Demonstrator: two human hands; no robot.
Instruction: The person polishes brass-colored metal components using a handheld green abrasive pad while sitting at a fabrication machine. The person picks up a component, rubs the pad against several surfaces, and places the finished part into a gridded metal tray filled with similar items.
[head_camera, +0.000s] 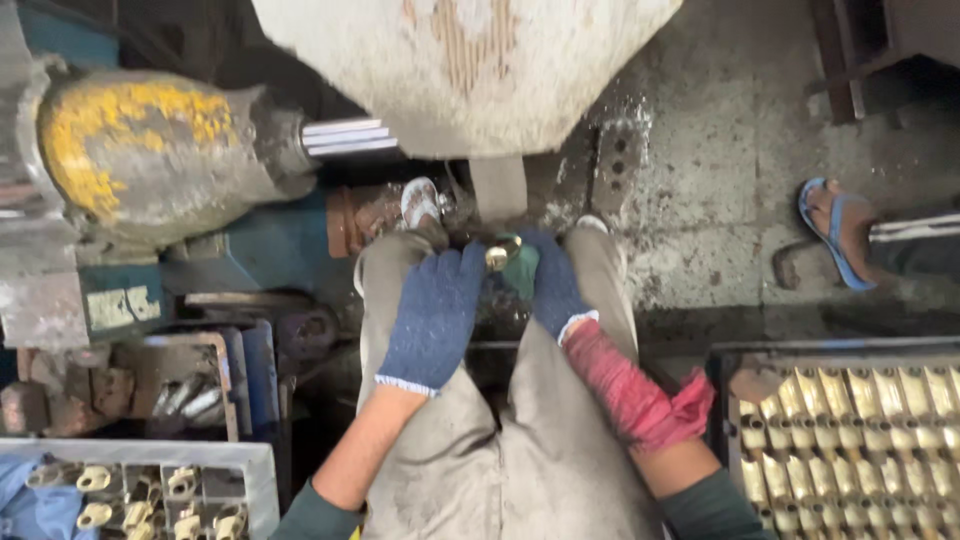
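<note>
My left hand and my right hand, both in blue knitted gloves, meet over my knees. Between their fingertips they hold a small shiny brass part just below the big dusty buffing wheel. A red cloth is wrapped round my right forearm. My legs in grey trousers fill the lower middle.
A yellow-stained motor housing with a steel shaft stands at the left. A tray of pale brass castings sits at the lower right, a grey crate of similar parts at the lower left. Another person's foot in a blue sandal rests on the concrete floor at the right.
</note>
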